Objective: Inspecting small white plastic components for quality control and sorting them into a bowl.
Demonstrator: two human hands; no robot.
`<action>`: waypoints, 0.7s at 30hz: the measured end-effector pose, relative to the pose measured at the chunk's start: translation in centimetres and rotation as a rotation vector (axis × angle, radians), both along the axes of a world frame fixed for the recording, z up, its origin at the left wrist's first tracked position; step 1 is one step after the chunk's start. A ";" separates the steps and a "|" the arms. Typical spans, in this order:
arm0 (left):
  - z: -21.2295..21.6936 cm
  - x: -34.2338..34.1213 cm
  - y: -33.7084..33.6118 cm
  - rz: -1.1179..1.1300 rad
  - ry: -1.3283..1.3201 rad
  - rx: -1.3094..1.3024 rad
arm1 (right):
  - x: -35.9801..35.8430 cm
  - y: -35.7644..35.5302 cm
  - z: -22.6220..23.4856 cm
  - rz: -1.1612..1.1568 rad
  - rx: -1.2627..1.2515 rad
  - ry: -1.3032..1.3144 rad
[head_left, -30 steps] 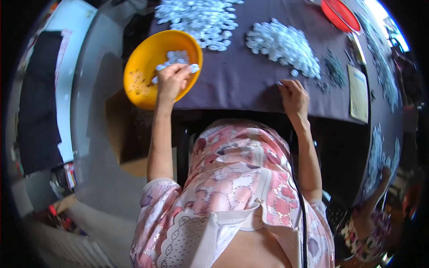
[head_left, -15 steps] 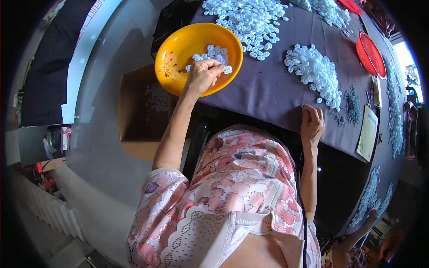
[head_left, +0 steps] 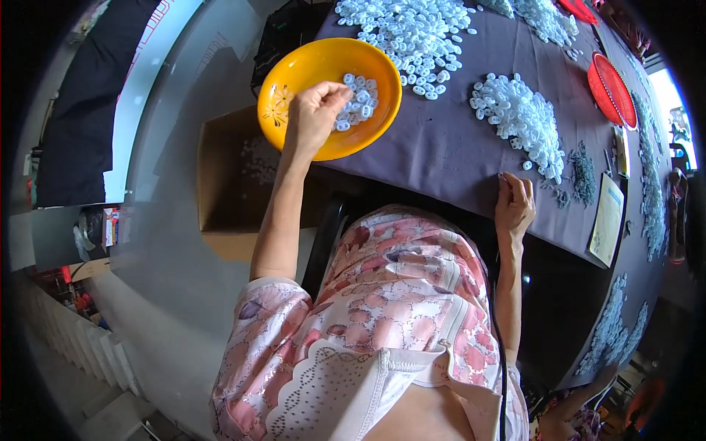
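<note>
Over the yellow bowl (head_left: 294, 66) hangs my left hand (head_left: 312, 117), its thumb and fingers pinched together; whatever they hold, if anything, is too small to tell. Small white oval plastic pieces with holes (head_left: 360, 103) lie in the bowl beside my fingertips. My right hand (head_left: 515, 202) rests at the table's front edge with curled fingers, the thumb pressed against the forefinger. A tiny dark thing may be at those fingertips, but I cannot make it out. Just beyond it lies a heap of the same white pieces (head_left: 518, 121), with small dark parts (head_left: 582, 175) next to it.
A bigger heap of white pieces (head_left: 412, 37) spreads across the dark tablecloth (head_left: 434, 147). Farther right are a red basket (head_left: 610, 92) and a pale card (head_left: 607, 220). A cardboard box (head_left: 228, 176) stands below the bowl. Another person's arm (head_left: 588, 400) shows at lower right.
My left hand has shifted left and slightly up inside the bowl, uncovering more white pieces. My right hand stays at the table edge.
</note>
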State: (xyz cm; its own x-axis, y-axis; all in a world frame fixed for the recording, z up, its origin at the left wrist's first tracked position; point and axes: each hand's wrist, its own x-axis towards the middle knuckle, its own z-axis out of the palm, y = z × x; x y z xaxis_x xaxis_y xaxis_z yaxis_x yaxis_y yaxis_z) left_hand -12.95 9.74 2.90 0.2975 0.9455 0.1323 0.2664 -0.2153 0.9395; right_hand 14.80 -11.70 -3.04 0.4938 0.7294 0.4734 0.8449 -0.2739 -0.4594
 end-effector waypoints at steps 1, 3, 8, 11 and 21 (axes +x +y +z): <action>1.4 -0.1 -0.5 0.002 -0.078 0.036 | 0.0 0.1 -0.1 -0.003 0.000 -0.003; 4.9 0.4 -1.8 0.008 -0.239 0.106 | 0.2 0.0 -0.5 -0.013 0.005 -0.008; 13.6 -0.7 -5.1 -0.215 -0.518 0.525 | 0.2 -0.1 -0.2 -0.015 0.039 -0.017; 18.0 -3.0 -6.5 -0.442 -0.516 0.621 | 0.0 0.0 0.3 0.004 0.047 0.010; 19.4 -0.1 -6.5 -0.716 -0.653 0.568 | 0.1 0.2 -1.0 0.001 0.076 0.000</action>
State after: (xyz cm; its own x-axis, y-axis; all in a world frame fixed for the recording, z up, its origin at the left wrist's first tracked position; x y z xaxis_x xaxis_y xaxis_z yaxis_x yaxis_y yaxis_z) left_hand -13.09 3.21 22.32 0.4635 0.3375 0.8193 -0.5982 -0.5629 0.5703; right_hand 14.92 -11.55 -4.00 0.4931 0.6920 0.5273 0.8452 -0.2372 -0.4790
